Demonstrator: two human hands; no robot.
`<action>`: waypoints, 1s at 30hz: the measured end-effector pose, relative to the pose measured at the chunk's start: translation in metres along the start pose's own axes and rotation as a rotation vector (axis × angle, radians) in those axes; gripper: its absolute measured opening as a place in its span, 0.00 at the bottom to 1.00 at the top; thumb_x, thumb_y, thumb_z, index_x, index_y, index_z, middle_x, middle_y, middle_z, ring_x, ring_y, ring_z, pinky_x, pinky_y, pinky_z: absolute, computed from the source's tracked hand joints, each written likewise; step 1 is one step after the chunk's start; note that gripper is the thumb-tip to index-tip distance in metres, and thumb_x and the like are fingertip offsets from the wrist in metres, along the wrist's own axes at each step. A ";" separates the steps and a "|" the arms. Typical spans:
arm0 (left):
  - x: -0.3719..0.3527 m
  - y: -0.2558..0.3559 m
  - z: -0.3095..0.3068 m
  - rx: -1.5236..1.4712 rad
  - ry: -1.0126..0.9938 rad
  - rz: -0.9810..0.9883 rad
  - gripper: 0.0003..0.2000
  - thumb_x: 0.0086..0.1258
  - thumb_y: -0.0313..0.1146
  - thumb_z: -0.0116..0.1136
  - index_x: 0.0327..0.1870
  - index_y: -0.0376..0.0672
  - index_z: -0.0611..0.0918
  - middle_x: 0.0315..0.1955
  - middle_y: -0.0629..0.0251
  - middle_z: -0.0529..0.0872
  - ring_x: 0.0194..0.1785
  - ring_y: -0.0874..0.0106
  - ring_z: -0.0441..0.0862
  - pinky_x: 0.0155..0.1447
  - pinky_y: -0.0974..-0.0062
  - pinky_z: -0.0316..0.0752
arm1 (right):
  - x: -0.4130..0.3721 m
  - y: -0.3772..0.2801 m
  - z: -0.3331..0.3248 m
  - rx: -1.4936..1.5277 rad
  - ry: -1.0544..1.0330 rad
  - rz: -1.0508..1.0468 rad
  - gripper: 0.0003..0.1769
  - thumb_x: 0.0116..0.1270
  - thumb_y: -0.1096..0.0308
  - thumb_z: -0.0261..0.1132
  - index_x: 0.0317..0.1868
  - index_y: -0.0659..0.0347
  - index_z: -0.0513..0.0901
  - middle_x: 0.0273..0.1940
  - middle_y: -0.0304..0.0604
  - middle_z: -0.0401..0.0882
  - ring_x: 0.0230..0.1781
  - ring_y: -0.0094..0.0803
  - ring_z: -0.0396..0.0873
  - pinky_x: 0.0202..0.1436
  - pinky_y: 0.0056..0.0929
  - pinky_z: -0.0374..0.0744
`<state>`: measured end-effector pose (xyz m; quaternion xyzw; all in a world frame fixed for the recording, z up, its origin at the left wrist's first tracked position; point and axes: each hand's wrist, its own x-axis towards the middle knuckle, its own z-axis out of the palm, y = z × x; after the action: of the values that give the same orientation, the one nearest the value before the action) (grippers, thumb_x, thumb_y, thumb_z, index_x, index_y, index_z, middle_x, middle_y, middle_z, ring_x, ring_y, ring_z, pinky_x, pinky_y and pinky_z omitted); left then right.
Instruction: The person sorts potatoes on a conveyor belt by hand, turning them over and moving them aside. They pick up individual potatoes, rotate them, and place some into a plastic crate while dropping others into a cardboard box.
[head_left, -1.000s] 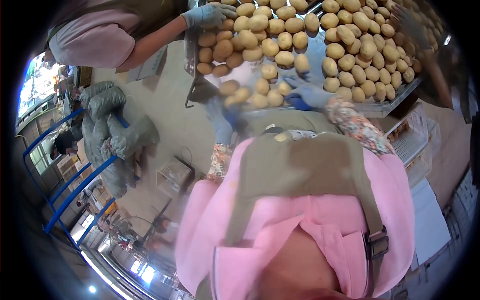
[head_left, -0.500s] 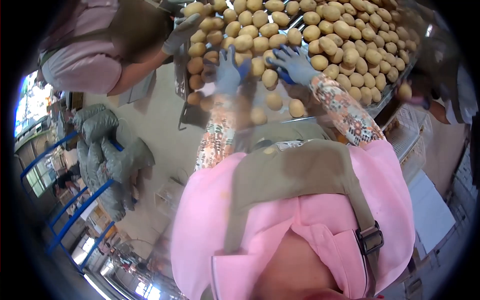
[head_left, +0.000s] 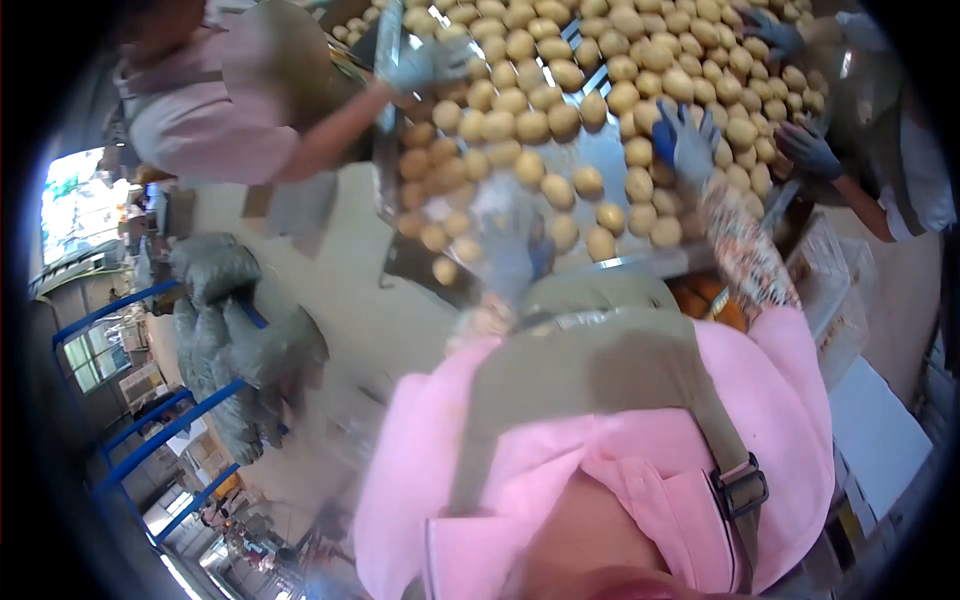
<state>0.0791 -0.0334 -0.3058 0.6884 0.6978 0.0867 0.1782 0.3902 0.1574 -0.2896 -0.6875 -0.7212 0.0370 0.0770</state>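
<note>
Many round yellow-brown potatoes (head_left: 655, 60) lie on a metal tray table (head_left: 600, 150), heaped at the right and more spread out at the left. My left hand (head_left: 508, 245), in a grey and blue glove, is at the table's near edge beside loose potatoes; it is smeared by motion, and its fingers cannot be made out. My right hand (head_left: 688, 145), gloved the same way, rests on the potatoes at the near side of the heap, its fingers apart and nothing gripped. A flowered sleeve covers my right forearm.
A co-worker at the left reaches a gloved hand (head_left: 430, 65) over the table's left side. Another person at the right has two gloved hands (head_left: 808, 150) by the heap. Grey-green sacks (head_left: 265, 340) stand on the floor at the left, near blue rails (head_left: 170, 435).
My left hand has come back towards my body, and my right hand has moved right onto the heap. The left co-worker's hand has moved right; the right person's hands now show at the heap.
</note>
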 end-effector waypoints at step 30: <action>0.057 -0.070 -0.035 -0.179 0.397 0.038 0.27 0.71 0.43 0.54 0.67 0.41 0.70 0.65 0.42 0.70 0.67 0.45 0.67 0.71 0.53 0.58 | -0.117 -0.192 0.052 1.041 -0.460 -1.006 0.15 0.63 0.61 0.62 0.48 0.57 0.81 0.51 0.47 0.79 0.49 0.45 0.77 0.51 0.36 0.76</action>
<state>0.0021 0.0246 -0.3065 0.6522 0.6956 0.2856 0.0962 0.1972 0.0330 -0.3175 -0.1258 -0.8350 0.4753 0.2470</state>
